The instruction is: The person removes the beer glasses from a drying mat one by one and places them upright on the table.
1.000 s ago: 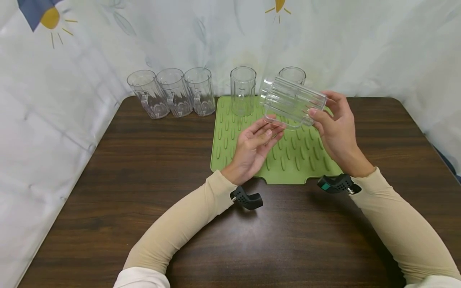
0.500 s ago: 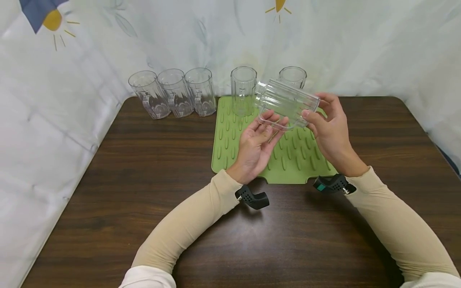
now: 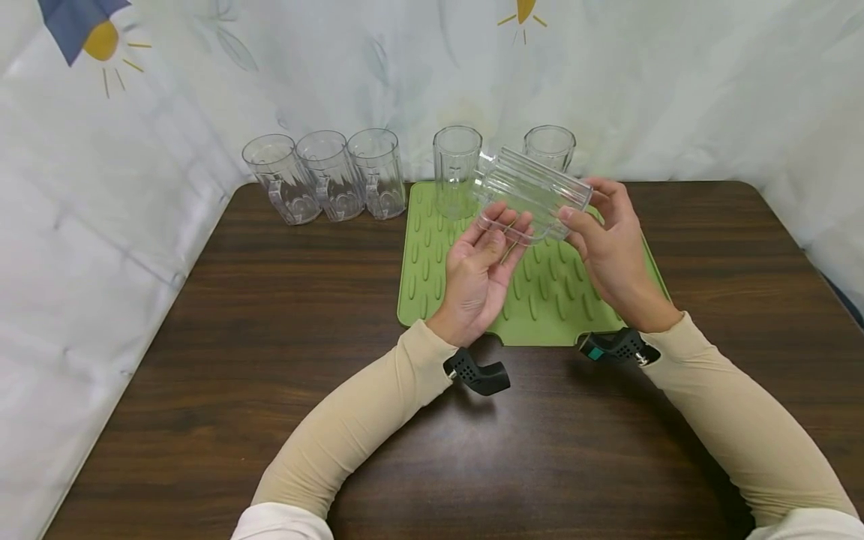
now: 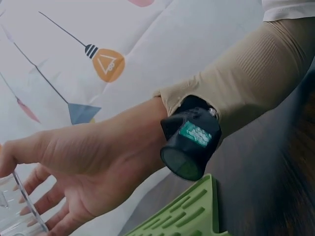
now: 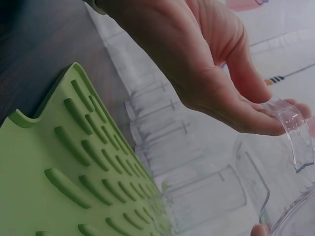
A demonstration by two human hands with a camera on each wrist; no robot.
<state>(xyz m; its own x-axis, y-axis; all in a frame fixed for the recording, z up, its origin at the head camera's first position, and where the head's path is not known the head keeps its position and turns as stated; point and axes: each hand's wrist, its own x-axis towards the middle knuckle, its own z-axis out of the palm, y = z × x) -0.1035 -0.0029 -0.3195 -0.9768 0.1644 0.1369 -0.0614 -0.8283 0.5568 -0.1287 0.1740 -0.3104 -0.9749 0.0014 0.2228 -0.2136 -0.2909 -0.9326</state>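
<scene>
A clear plastic mug [image 3: 536,186] with ribbed sides is tilted nearly onto its side above the green mat [image 3: 432,296]. My right hand [image 3: 610,259] pinches its right end between thumb and fingers; the right wrist view shows this grip on a clear edge [image 5: 290,128]. Below the mug, my left hand [image 3: 475,274] has its fingers at the handle. From the left wrist view, thumb and fingers lie on either side of a clear strip [image 4: 29,201], most of the mug being out of frame.
Two clear mugs, one on the left [image 3: 457,169] and one on the right [image 3: 550,146], stand at the mat's back, the right one partly hidden. Farther left, three handled mugs [image 3: 331,176] stand in a row on the dark wooden table [image 3: 270,300]. A patterned white curtain [image 3: 337,67] hangs behind.
Both hands have shifted the held mug slightly left and towards me. My left fingers reach farther up around the handle. The standing mugs stay in place.
</scene>
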